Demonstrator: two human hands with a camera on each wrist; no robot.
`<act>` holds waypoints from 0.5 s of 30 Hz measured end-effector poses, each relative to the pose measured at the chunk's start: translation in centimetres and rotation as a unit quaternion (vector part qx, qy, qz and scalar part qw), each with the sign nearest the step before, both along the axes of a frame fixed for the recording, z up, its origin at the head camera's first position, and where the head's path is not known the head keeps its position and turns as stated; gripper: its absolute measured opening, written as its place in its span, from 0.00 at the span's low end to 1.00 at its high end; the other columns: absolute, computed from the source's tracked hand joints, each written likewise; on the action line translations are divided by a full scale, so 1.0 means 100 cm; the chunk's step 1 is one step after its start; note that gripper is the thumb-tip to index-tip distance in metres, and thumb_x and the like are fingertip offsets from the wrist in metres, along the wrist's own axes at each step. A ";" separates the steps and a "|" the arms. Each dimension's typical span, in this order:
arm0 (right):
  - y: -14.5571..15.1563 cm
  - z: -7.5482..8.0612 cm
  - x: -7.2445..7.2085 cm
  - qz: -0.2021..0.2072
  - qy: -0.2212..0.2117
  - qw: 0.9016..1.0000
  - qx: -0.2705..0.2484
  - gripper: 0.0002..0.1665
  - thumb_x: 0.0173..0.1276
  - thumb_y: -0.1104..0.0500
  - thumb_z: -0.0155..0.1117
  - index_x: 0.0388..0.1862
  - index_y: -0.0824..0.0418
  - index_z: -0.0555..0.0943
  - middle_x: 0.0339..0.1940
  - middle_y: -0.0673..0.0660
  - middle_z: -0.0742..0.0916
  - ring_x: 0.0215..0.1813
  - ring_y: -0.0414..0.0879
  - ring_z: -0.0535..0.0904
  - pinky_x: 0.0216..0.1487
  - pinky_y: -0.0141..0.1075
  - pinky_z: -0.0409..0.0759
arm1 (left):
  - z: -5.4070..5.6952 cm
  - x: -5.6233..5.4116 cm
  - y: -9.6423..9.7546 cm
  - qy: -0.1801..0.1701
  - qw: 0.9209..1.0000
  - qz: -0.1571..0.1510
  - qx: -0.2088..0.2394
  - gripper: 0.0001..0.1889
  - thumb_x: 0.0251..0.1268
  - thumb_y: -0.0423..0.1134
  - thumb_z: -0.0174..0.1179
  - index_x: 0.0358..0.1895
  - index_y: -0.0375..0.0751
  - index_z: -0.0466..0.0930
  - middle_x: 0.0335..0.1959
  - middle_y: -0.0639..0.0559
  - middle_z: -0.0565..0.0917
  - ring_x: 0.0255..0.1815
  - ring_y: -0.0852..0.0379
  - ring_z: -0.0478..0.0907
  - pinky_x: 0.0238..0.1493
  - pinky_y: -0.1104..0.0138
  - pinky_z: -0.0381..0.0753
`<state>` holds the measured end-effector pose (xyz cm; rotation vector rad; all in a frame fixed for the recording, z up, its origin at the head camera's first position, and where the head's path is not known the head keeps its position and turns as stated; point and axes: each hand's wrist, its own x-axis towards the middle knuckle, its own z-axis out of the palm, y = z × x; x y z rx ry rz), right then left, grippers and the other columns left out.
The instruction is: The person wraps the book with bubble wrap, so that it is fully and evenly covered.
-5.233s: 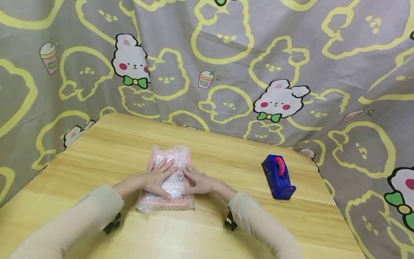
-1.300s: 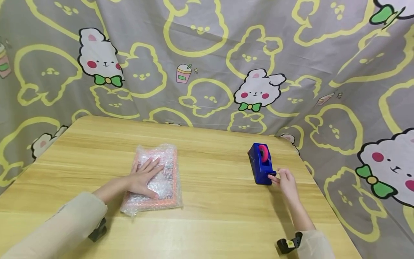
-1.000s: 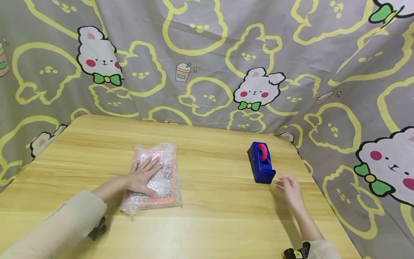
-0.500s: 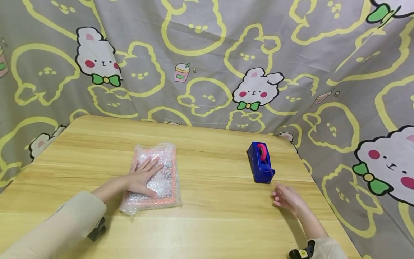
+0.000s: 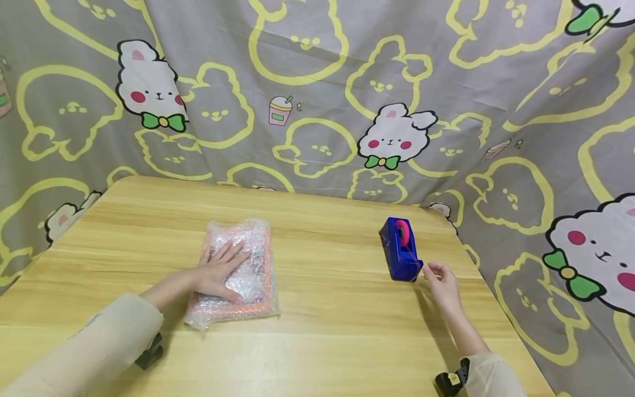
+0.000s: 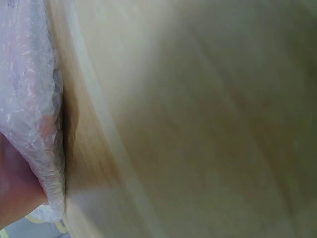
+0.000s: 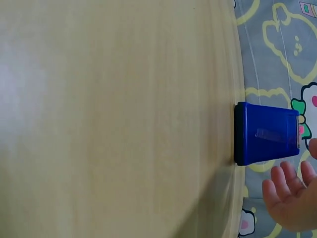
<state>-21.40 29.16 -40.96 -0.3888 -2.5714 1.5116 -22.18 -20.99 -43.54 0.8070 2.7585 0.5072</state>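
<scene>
A flat rectangular package (image 5: 258,275) in bubble wrap, with an orange border showing through, lies on the left of the table. My left hand (image 5: 220,278) rests on top of it with fingers spread. The wrapped edge also shows in the left wrist view. On the right stands a blue tape dispenser (image 5: 399,251) holding a pink-cored tape roll (image 5: 403,232). My right hand (image 5: 442,284) is at its front end, thumb close to the cutter edge. In the right wrist view the other fingers (image 7: 280,181) are loosely bent, with no object visible between them.
The light wood table (image 5: 322,331) spreads between the package and the dispenser. A grey cartoon-print curtain (image 5: 317,149) hangs behind the table and along its sides. A strip of clear tape (image 7: 270,135) sticks to the dispenser's front face.
Both hands were on the package at first; the right moved to the dispenser's front, drew back and down, then returned. The left hand has stayed on the package.
</scene>
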 end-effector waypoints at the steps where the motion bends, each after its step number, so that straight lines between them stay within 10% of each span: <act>1: -0.001 -0.001 0.000 -0.002 0.006 1.000 -0.002 0.22 0.70 0.57 0.50 0.55 0.73 0.65 0.38 0.51 0.79 0.34 0.26 0.72 0.39 0.25 0.76 | 0.000 0.000 0.000 -0.001 1.000 0.001 0.001 0.57 0.41 0.68 0.60 0.71 0.39 0.46 0.72 0.36 0.37 0.70 0.33 0.29 0.59 0.35 0.21; 6: -0.007 -0.001 -0.004 0.010 0.018 0.999 -0.042 0.22 0.70 0.56 0.51 0.54 0.72 0.65 0.25 0.34 0.79 0.33 0.26 0.74 0.38 0.25 0.74 | 0.001 0.000 -0.002 0.000 1.000 0.002 0.004 0.56 0.41 0.67 0.61 0.71 0.38 0.46 0.72 0.36 0.36 0.70 0.34 0.29 0.59 0.35 0.21; 15: 0.015 -0.037 -0.027 0.019 0.063 0.981 -0.182 0.09 0.62 0.54 0.62 0.38 0.56 0.74 0.22 0.43 0.82 0.25 0.33 0.77 0.28 0.25 0.77 | 0.000 0.001 -0.001 -0.004 1.000 0.002 0.004 0.57 0.41 0.68 0.60 0.71 0.39 0.47 0.72 0.36 0.36 0.70 0.34 0.29 0.58 0.35 0.21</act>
